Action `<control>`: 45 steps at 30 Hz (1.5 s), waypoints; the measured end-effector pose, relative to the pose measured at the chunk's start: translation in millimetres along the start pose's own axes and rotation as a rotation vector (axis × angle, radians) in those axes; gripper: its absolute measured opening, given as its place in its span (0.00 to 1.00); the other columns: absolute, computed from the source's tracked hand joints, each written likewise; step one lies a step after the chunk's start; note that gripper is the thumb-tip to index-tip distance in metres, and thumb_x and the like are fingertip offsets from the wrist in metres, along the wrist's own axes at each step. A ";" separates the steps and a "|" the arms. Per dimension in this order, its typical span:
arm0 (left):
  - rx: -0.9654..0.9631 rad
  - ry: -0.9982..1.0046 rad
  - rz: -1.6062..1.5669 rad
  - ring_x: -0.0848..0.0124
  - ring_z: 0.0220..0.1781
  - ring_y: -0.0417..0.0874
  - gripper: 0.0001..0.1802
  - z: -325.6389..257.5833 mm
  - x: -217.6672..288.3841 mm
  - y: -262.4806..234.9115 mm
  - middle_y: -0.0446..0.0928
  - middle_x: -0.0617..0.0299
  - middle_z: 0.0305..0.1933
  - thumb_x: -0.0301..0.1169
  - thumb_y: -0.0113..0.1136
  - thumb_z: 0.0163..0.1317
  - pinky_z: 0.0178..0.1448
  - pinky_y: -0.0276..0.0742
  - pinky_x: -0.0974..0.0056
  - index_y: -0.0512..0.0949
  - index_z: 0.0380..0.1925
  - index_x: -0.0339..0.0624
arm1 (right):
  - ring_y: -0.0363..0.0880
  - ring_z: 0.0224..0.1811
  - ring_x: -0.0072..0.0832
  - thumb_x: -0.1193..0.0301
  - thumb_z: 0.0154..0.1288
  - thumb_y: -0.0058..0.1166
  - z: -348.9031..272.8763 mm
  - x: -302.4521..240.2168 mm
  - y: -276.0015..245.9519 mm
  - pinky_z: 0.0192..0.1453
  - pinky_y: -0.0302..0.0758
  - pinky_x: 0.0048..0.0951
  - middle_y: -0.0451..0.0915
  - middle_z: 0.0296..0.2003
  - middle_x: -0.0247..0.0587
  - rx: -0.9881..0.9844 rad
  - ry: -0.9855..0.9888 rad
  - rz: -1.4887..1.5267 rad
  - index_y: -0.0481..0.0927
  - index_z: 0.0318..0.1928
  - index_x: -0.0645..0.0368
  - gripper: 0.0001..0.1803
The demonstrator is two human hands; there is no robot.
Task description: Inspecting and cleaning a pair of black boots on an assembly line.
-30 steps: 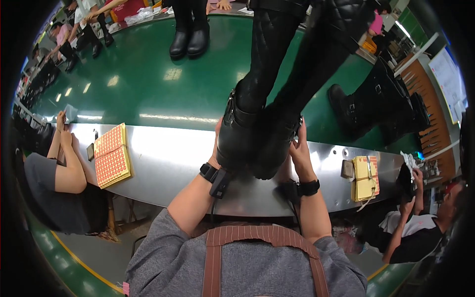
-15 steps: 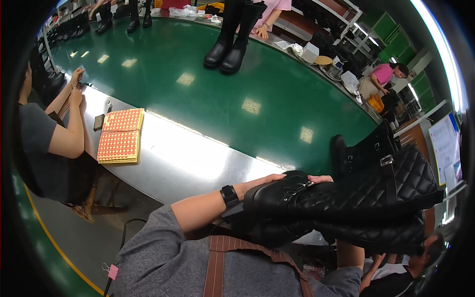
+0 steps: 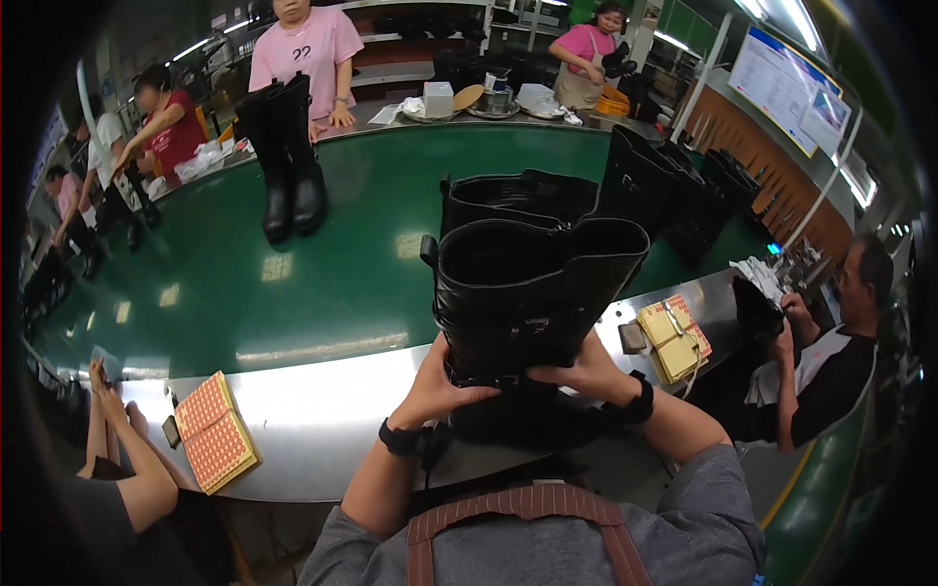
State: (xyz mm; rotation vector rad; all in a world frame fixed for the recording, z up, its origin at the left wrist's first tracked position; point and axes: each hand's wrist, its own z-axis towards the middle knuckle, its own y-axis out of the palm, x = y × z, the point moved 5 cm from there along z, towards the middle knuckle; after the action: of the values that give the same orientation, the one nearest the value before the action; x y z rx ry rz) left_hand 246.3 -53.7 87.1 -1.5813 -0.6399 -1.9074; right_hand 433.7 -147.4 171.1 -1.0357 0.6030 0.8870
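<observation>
A pair of tall black boots stands upright before me. The near boot [image 3: 532, 293] shows its open top, side buckles and a strap low on the shaft; the other boot [image 3: 513, 193] rises just behind, mostly hidden. My left hand [image 3: 438, 389] grips the lower left side, thumb across the front. My right hand [image 3: 586, 373] clasps the lower right side, its thumb pressed near the strap. The fingers of both hands are partly hidden behind the leather, and the feet of the boots are in shadow.
A green conveyor [image 3: 371, 210] carries a black boot pair [image 3: 288, 166] at the far left and more boots [image 3: 650, 186] at the right. Yellow bundles of red-dotted sheets [image 3: 213, 430] lie on the metal ledge [image 3: 322, 410]. People work at both sides and across.
The boots have swung from lying sideways at my right to upright in front of me. Both hands now hold their lower sides. My view has turned rightward and lifted.
</observation>
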 end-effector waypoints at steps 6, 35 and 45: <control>-0.051 0.119 -0.022 0.64 0.66 0.71 0.52 -0.4 -0.3 2.6 0.70 0.57 0.62 0.28 0.82 0.39 0.71 0.65 0.60 0.63 0.66 0.37 | 0.52 0.76 0.52 0.60 0.35 0.82 34.8 -94.2 -94.7 0.74 0.55 0.54 0.51 0.73 0.60 0.197 -0.590 -0.319 0.63 0.65 0.51 0.55; 0.453 0.175 -0.332 0.63 0.68 0.67 0.36 -0.7 -20.4 -54.5 0.67 0.55 0.66 0.39 0.63 0.62 0.70 0.62 0.58 0.63 0.68 0.45 | 0.55 0.20 0.22 0.54 0.54 0.71 229.6 -93.4 -85.3 0.23 0.56 0.34 0.57 0.16 0.39 -0.300 -0.210 -0.754 0.64 0.18 0.67 0.34; 0.717 -0.103 -0.602 0.70 0.45 0.76 0.12 -4.2 -47.7 -64.0 0.75 0.61 0.41 0.36 0.51 0.69 0.54 0.72 0.62 0.74 0.44 0.40 | 0.85 0.41 0.49 0.49 0.55 0.60 404.0 -55.6 -74.0 0.47 0.81 0.43 0.84 0.35 0.57 0.257 -0.103 -1.218 0.85 0.35 0.67 0.28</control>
State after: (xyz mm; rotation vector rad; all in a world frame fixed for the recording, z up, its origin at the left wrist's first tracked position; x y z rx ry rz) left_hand 205.3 -4.5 39.3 -1.0781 -1.7664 -1.6615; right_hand 476.8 186.1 413.4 -0.8930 -0.0681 -0.2115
